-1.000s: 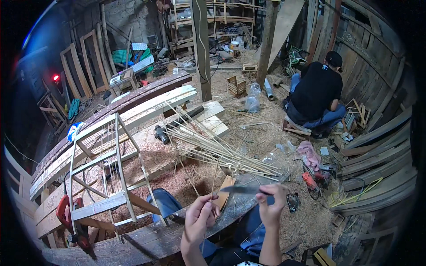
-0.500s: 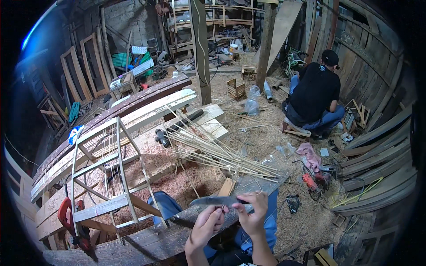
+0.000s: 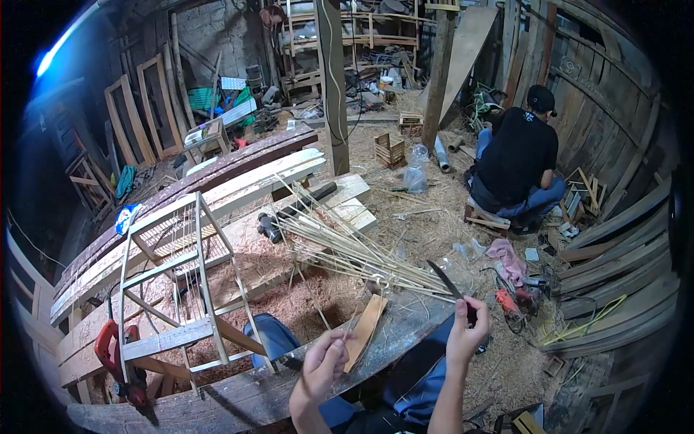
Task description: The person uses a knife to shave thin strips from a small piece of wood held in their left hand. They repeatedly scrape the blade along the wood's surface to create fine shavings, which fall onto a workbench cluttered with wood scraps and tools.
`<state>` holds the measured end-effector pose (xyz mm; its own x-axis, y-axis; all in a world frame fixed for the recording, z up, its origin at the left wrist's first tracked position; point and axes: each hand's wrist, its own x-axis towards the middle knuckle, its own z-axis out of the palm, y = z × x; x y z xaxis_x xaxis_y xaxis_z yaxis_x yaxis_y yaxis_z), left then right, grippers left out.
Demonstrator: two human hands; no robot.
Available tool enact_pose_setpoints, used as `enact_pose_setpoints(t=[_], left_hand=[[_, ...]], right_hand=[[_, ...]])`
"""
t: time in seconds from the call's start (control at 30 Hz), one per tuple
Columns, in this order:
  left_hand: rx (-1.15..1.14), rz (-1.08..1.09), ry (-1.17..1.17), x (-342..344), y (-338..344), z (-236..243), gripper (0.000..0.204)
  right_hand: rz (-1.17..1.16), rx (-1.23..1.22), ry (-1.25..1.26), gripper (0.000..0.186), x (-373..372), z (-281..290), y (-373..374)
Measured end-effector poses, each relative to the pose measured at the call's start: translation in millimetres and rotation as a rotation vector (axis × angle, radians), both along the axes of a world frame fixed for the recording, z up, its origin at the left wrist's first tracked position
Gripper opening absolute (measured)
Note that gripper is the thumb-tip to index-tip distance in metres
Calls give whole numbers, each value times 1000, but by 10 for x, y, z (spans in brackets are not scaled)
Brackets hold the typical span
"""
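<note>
My left hand (image 3: 324, 362) is closed with its fingertips pinched on what looks like a thin pale strip. My right hand (image 3: 468, 331) grips a dark-bladed knife (image 3: 442, 277), its blade raised and tilted toward the upper left, apart from my left hand. Beside my left hand, a flat orange-brown wood piece (image 3: 367, 327) lies on the worn bench plank (image 3: 217, 403). A bundle of thin pale sticks (image 3: 340, 253) spreads beyond it across the bench. A slatted light wood frame (image 3: 166, 267) stands to the left.
A red power tool (image 3: 116, 351) sits at the left; a black hammer-like tool (image 3: 271, 226) lies on boards. A co-worker in black (image 3: 513, 163) squats at right near curved planks (image 3: 614, 267). Another red tool (image 3: 510, 304) and pink cloth (image 3: 506, 257) lie on the shavings. A post (image 3: 336, 116) rises centrally.
Since the earlier frames, my right hand has moved right, away from my left, and the knife has swung from level to pointing up. My left hand has shifted slightly left and down.
</note>
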<state>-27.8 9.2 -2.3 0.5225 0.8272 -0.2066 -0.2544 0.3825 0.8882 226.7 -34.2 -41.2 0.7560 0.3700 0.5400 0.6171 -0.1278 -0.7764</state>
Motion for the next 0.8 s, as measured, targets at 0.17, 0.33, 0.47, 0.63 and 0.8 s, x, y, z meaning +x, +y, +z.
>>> enact_pose_setpoints(t=[0.17,0.33,0.47,0.63,0.8], left_hand=[[-79,130,-143,126,32,-118,15],[33,111,-41,264,5,-73,17],[201,86,54,393,-62,-132,20],[267,-184,136,426,-96,-90,21],[347,-333,207,302,-43,-403,23]], right_hand=[[434,-69,350,33,-337,155,20],[750,-122,518,39,-733,284,39],[853,-82,588,30,-843,230,20],[644,-2,646,15,-575,218,-20],[468,177,786,17,-389,342,-107]])
